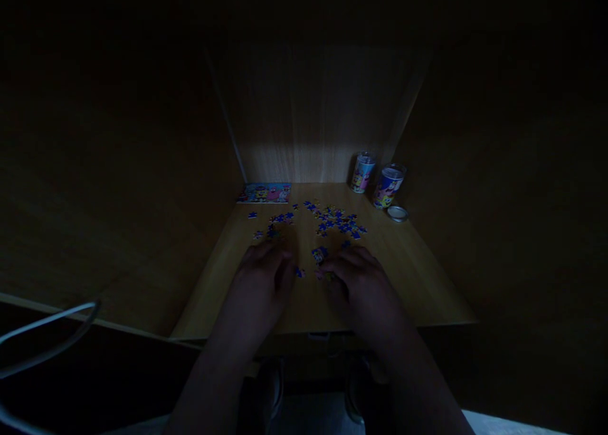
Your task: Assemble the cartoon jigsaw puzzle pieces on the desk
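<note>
My right hand (356, 273) is closed in a pinch on a puzzle piece (329, 275) with yellowish and pink colours, low over the wooden board. Just beyond its fingertips lies a small joined patch of puzzle (319, 254), blue with a figure on it. My left hand (261, 273) rests to the left with loosely bent fingers, thumb apart from the index finger, and nothing visible between them. Between the hands is a loose blue and pink puzzle piece (300, 272). More loose pieces (274, 230) lie just past the left hand's knuckles. The light is very dim.
A spread of puzzle pieces (338, 221) lies beyond my right hand. At the back left is a cartoon picture sheet (265, 193). Two printed cans (363, 173) (388, 187) stand at the back right, beside a round lid (398, 214). A white cable (52, 321) loops at lower left.
</note>
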{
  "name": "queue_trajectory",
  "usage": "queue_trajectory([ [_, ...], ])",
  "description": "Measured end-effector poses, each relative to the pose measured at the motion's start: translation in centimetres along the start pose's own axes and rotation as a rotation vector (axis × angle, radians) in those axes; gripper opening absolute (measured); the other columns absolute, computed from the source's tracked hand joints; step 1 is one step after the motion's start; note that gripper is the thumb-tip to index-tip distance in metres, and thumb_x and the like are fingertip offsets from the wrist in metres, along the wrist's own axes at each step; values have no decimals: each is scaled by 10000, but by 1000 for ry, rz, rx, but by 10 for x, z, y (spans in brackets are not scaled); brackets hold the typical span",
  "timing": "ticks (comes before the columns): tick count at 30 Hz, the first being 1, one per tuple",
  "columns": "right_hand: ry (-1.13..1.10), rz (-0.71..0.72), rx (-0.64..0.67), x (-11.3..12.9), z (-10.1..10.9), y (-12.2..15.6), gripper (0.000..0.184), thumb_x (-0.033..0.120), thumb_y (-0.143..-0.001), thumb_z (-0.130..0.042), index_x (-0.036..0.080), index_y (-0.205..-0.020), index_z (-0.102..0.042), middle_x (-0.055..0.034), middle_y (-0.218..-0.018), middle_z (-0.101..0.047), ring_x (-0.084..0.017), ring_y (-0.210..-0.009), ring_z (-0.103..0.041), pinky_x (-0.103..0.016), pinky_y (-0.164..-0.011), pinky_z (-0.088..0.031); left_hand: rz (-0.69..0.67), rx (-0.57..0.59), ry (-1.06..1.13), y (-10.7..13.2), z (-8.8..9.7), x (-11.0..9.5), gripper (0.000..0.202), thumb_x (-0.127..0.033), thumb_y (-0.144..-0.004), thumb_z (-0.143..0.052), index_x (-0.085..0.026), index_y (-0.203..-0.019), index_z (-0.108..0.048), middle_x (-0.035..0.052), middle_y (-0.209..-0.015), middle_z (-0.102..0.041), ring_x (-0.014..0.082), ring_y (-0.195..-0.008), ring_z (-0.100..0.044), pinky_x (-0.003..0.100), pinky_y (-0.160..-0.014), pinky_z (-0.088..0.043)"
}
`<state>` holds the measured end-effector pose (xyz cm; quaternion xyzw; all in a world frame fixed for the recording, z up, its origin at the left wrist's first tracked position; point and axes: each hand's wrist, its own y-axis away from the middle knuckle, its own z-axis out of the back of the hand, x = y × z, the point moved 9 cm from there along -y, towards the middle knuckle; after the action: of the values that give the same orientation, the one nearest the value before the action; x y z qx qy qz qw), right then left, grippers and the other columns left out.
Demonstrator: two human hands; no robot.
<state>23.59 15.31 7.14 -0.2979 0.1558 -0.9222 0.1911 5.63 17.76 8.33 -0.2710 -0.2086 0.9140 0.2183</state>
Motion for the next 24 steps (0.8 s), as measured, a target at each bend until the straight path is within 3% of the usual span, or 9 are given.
queue_trajectory([
  [4, -10, 10, 5, 1, 0, 0, 315, 48, -957, -624, 258, -1082, -823, -34, -1112, -804, -273, -1109, -681, -476, -1065, -547, 18, 39, -25, 1, -6, 0, 122, -322, -1030, -776, -235, -947, -755, 64, -1026, -766, 293, -996, -714, 463, -907, -616],
  [9, -7, 6, 12, -1, -1, 1, 374, 34, -939, -613, 270, -1132, -829, -35, -1141, -804, -277, -1144, -683, -482, -1076, -553, 54, 116, 15, 1, -12, 7, 62, -224, -1016, -776, -235, -954, -773, 53, -1015, -771, 287, -1008, -732, 455, -907, -614],
  [11, -8, 12, 13, 0, -1, 1, 371, 38, -943, -612, 272, -1130, -832, -35, -1143, -803, -275, -1146, -685, -487, -1088, -550, 62, 68, 7, 0, -7, 10, 12, -229, -1011, -778, -237, -1003, -782, 64, -1068, -772, 292, -1043, -737, 462, -932, -621],
  [15, -14, 16, 10, 0, -2, 2, 369, 30, -929, -627, 270, -1117, -836, -29, -1144, -800, -265, -1138, -681, -479, -1105, -545, 111, -96, -57, 2, 11, 17, 99, -306, -1054, -721, -227, -1062, -779, 98, -1143, -749, 294, -1051, -741, 466, -957, -633],
  [19, -15, 27, 11, 0, -2, 3, 374, 28, -929, -630, 266, -1127, -840, -40, -1158, -794, -275, -1143, -666, -474, -1070, -556, 131, 20, -76, 1, -1, 17, 165, -382, -1006, -807, -225, -962, -780, 88, -1087, -768, 314, -1062, -728, 468, -961, -620],
  [24, -32, 36, 28, 1, -4, 2, 420, 7, -904, -646, 271, -1170, -836, -41, -1171, -792, -278, -1147, -654, -477, -1060, -551, 159, 91, -13, 0, -10, 20, 135, -271, -920, -904, -224, -992, -800, 87, -1142, -798, 328, -1132, -721, 479, -1025, -595],
])
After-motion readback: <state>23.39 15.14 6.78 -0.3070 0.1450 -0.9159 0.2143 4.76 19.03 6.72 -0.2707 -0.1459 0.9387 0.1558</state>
